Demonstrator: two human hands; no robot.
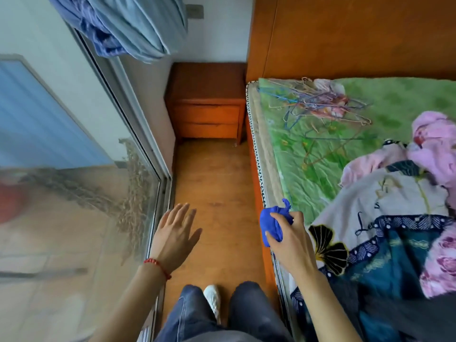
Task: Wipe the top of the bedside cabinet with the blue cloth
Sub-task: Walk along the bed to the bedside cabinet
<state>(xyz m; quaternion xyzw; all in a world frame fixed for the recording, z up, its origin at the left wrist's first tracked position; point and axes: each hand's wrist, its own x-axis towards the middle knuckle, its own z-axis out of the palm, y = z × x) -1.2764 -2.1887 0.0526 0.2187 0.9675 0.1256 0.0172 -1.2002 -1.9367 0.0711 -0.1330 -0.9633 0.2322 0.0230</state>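
Your left hand (176, 234) hangs free, fingers spread, well short of the bedside cabinet (207, 82) | your right hand (287, 234) grips the blue cloth (271, 222), balled, right of the cabinet's line beside the bed (320, 144) | cloth looks light, soft, limp: open it flat under your palm before wiping.

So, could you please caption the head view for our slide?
Right hand grips the bunched blue cloth, left hand open, with the bedside cabinet ahead, unwiped.

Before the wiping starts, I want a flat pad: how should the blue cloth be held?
The blue cloth sits balled in the right hand. The open left hand could pinch the loose tail poking out on top, from above, and shake it flat.
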